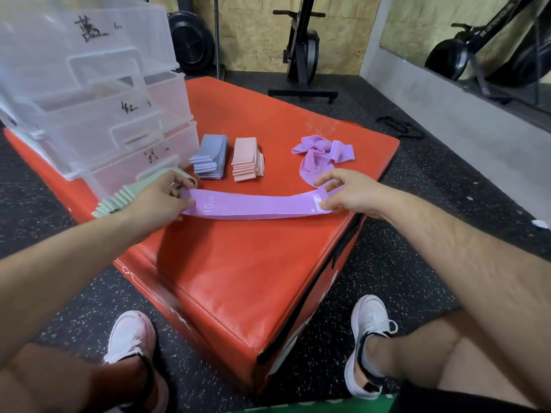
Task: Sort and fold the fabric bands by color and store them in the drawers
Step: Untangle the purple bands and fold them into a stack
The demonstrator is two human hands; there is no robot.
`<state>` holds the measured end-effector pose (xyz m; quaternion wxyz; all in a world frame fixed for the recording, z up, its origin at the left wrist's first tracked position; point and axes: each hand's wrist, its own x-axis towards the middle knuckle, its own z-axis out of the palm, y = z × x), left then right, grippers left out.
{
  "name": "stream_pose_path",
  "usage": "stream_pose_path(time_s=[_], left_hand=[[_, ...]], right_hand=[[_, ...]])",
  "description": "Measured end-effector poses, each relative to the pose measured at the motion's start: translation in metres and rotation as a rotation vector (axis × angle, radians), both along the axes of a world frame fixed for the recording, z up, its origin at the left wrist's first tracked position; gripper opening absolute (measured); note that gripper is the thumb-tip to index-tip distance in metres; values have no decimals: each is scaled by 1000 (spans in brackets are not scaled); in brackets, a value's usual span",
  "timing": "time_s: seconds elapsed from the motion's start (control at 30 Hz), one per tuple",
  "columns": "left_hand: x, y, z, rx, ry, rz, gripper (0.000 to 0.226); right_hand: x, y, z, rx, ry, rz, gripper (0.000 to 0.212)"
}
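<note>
**Purple band held flat, one hand at each end**

Head view: the purple band [259, 207] lies across the red box [238, 278] with its long axis running left to right. The left hand [161, 198] pinches its left end, thumb on top beside the "10" print. The right hand [343, 195] pinches the right end at the white label, fingers curled over the edge. Neither hand is nearer the middle, so the fold likely means carrying one end across to meet the other. Beyond the band sit a blue stack [210, 158], a pink stack [247, 159] and, to the right, a loose purple pile [322, 152]. A green stack [119, 198] lies just beside the left hand, against the clear drawers [89, 99].
</note>
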<state>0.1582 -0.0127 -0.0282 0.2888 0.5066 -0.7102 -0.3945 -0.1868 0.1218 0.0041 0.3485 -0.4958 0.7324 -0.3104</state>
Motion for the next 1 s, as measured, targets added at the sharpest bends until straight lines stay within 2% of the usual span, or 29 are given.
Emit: stream_pose_path(time_s=[0.23,0.33,0.47,0.6,0.7,1.0], left_hand=[[-4,3,-12,-98,-146,27,24],[-7,5,-10,-169,-223,34,26],[-5,4,-11,-224,-294,-13,24],[-1,2,-16,-285,-316,-48,14],[-2,1,-15,-329,-333,-50,6],[-1,-3,-19,-452,-508,-155,7]], right_hand=[[-2,-5,-21,69,126,-37,46],[-4,-6,-23,101,168,-47,38],[-6,-5,-23,58,224,-48,29],[-3,-3,-26,-22,377,10,16],[-1,-3,-26,-35,499,49,17],[-3,0,-26,7,529,84,12]])
